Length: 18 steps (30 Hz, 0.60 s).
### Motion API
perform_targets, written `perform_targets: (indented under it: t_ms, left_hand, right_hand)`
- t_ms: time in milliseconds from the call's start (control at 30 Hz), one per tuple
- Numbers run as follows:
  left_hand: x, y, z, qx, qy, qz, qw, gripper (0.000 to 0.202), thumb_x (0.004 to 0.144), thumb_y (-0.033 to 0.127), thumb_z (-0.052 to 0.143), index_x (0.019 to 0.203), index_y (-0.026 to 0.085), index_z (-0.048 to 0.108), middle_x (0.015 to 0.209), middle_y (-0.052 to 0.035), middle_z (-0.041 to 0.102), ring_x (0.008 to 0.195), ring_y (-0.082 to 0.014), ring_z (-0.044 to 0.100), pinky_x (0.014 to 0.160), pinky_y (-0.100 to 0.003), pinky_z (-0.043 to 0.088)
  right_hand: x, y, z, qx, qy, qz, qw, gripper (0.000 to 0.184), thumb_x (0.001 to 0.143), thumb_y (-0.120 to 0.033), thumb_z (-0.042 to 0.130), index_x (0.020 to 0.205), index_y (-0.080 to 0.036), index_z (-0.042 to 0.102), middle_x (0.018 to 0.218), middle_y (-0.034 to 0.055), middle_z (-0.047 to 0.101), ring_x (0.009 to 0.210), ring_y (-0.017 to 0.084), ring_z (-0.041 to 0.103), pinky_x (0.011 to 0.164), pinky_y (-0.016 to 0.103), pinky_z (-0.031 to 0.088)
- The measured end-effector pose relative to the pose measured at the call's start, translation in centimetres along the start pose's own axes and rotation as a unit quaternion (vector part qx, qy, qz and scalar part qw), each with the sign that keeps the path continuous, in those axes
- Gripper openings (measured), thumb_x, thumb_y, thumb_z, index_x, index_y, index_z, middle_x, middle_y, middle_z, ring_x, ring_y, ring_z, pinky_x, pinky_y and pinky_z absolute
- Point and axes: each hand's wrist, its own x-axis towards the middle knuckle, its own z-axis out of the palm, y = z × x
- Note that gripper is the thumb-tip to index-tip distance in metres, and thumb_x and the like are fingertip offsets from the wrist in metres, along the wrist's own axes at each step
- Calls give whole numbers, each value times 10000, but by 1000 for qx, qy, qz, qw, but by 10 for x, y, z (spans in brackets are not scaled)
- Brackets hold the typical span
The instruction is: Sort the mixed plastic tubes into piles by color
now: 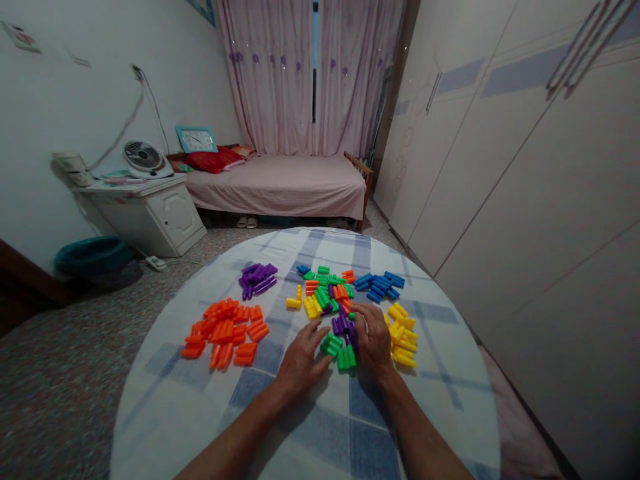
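Note:
Ribbed plastic toy blocks, each like short tubes joined side by side, lie on a round table. My left hand (303, 360) is open, fingers apart, just left of several green blocks (346, 359). My right hand (374, 337) reaches over the right side of the mixed pile, its thumb and forefinger closed around a small green block (352, 315), mostly hidden. Purple blocks (341, 325) lie between my hands. Beyond them is a mixed heap with green blocks (323, 298), orange blocks (340, 292) and yellow blocks (313, 307).
Single-colour groups surround the heap: orange blocks (223, 330) and purple blocks (257, 279) on the left, blue blocks (383, 287) and yellow blocks (403, 337) on the right. A checked cloth (320, 437) covers the table. Beyond stand a bed (295, 183), a cabinet (175, 217) and a wardrobe (525, 200).

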Motion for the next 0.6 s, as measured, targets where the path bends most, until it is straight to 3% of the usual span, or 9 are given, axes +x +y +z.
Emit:
perform_targets:
  t_ms: [133,267,433,600]
  left_hand:
    - [9,2,15,2,-43,37,998,581,677,148,596,1249,225,529,1357,-124,467,1232,-284,453,1022,-473,395]
    - [12,3,23,24,-34,45,998,501,680,137,578,1175,220,576,1313,-115,497,1188,-268,477,996,-446,412]
    - [11,6,19,24,-14,33,999,421,694,180,594,1114,205,598,1137,-99,584,1058,-237,521,920,-400,452]
    - [6,13,5,15,-28,11,999,400,692,194,610,1092,201,607,1082,-95,605,1016,-233,527,894,-393,456]
  right_hand:
    - [0,5,1,3,-3,7,1000,245,918,-249,381,955,-205,619,965,66,636,964,201,559,883,417,457]
    - [-1,6,3,2,-17,9,1000,241,919,-254,383,949,-207,618,955,63,637,955,198,561,881,405,456]
    - [-1,5,3,-2,-46,10,999,246,931,-252,371,957,-200,610,961,66,634,957,196,550,881,392,445]
    - [0,6,3,-4,-63,4,998,245,926,-256,381,942,-202,619,944,64,636,944,199,554,866,385,448]
